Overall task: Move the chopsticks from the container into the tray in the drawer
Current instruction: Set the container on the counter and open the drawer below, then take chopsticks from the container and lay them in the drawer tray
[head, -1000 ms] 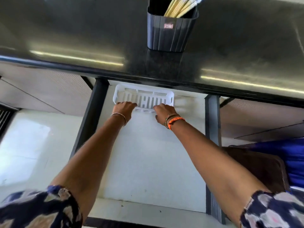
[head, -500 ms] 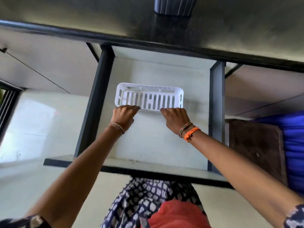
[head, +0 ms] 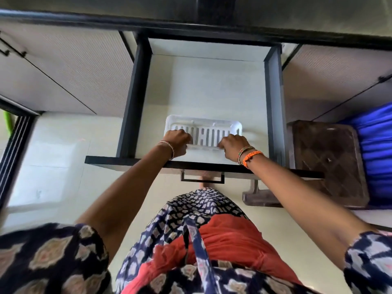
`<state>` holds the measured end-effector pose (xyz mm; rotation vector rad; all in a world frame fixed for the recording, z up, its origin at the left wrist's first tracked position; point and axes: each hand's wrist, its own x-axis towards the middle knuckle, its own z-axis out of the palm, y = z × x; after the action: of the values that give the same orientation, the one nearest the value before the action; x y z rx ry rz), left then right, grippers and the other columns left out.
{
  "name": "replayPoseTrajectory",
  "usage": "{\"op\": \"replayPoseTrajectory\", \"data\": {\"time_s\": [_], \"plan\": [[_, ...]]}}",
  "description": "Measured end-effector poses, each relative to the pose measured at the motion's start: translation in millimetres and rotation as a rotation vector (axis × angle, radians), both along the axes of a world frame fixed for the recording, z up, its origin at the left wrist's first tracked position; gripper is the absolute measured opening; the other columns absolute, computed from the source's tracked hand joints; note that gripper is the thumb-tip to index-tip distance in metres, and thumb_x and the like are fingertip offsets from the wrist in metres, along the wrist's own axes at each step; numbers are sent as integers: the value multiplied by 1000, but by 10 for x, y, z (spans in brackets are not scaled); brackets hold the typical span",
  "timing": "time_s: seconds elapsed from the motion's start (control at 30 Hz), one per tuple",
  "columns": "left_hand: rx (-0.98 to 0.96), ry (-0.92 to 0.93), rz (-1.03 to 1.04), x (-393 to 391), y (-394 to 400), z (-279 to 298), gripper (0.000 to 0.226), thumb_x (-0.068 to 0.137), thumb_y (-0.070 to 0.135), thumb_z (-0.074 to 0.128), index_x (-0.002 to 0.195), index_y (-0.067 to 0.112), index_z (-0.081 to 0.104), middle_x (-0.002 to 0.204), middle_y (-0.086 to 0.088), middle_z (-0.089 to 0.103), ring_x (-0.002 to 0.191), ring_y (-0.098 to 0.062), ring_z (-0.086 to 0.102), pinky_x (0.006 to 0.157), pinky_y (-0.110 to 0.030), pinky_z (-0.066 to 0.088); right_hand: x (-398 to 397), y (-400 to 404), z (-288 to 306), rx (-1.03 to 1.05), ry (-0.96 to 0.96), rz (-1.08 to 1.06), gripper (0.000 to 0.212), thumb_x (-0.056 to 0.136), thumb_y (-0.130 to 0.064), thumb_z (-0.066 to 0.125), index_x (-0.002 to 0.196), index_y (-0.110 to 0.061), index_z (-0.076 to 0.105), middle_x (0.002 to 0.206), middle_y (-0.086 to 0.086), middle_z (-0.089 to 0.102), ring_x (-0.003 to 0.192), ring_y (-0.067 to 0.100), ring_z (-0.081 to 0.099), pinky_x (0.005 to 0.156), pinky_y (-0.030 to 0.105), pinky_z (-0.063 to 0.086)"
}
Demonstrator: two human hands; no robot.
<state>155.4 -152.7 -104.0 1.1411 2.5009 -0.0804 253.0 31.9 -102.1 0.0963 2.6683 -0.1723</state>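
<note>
The white slotted tray [head: 203, 132] lies flat on the pale floor of the open drawer [head: 212, 85], its long axis running left to right across the drawer, parallel to the drawer's dark front edge, and its slots running front to back. It sits in the near half of the drawer, close to the front edge and well apart from the back wall.

The left hand [head: 177, 143] grips the tray's near left corner, its fingers curled over the rim; the right hand [head: 234, 146] is closed on the near rim toward the right end, fingers bent down onto the plastic (the tips themselves are hidden against the tray). A thin bangle rings the left wrist, and beaded bands plus an orange cord [head: 251, 157] ring the right.

Half a second ago the tray lay farther back, about midway along the drawer, with both hands at its near edge; now it has come forward with the hands, and the drawer's front panel and its metal handle [head: 202, 179] have come into the picture. The dark container of chopsticks, plain to see on the table one second ago, is now cut off by the top edge, with only a dark strip there that I cannot tell for sure.

No writing or label can be read anywhere now.
</note>
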Motion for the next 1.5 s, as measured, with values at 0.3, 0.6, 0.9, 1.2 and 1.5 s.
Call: {"op": "replayPoseTrajectory", "data": {"time_s": [0.3, 0.6, 0.9, 1.2, 1.5], "plan": [[-20, -105, -116, -46, -127, 16, 23, 81, 29, 57, 99, 19, 67, 106, -6, 71, 100, -27, 65, 80, -33, 51, -2, -45, 112, 68, -133, 44, 35, 82, 6, 46, 111, -5, 61, 115, 17, 60, 99, 36, 62, 78, 38, 50], [303, -44, 59, -889, 218, 650, 23, 86, 42, 52, 91, 24, 66, 94, 4, 73, 87, -19, 67, 63, -24, 45, -825, 406, 1011, 10, 52, -67, 39, 82, -33, 55, 118, -19, 60, 119, 8, 63, 108, 32, 59, 89, 40, 46], [629, 227, 188, -2478, 1535, 1865, 47, 85, 15, 55, 130, 9, 43, 137, -12, 49, 124, -30, 46, 97, -42, 46, -2633, 1279, 2087, -23, 768, -239, 30, 82, -6, 52, 112, -6, 58, 116, 14, 62, 107, 33, 58, 84, 42, 53], [438, 405, 134, -3335, 2203, 1733, 45, 85, 15, 55, 128, 11, 43, 132, -10, 52, 128, -28, 43, 113, -39, 27, -3652, 1621, 1810, 111, 763, -56, 39, 75, -6, 63, 112, -10, 53, 110, 11, 63, 105, 31, 57, 96, 42, 42], [596, 520, 35, -3143, 2094, 1702, 22, 87, 18, 46, 103, 15, 62, 89, -5, 72, 84, -29, 66, 90, -36, 47, -3383, 1774, 1663, -3, 944, -3, 25, 75, -3, 58, 97, -13, 65, 93, 4, 70, 90, 27, 61, 79, 38, 45]]}}
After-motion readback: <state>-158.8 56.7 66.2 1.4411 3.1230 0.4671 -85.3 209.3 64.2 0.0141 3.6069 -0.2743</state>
